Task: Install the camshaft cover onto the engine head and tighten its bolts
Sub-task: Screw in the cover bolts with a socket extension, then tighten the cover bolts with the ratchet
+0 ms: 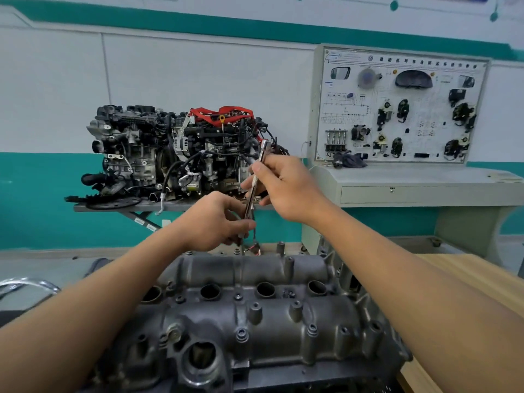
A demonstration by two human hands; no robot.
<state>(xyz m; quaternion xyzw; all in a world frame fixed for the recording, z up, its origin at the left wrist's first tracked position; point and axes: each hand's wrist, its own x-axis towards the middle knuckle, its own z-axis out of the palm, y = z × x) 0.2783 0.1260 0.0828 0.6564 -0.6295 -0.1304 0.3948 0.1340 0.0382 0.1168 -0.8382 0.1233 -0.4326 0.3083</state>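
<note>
The grey cast camshaft cover lies on the engine head in the lower middle, with several bolts standing in its bosses and dark round holes along its centre. A slim chrome tool stands nearly upright above the cover's far edge. My right hand grips its upper shaft. My left hand pinches its lower end with curled fingers, just above the far row of bolts. The tool's tip is hidden behind my left fingers.
A complete engine sits on a metal stand against the far wall. A training panel with car parts stands on a grey console at right. A wooden bench top runs along the right. Chrome tubing shows at left.
</note>
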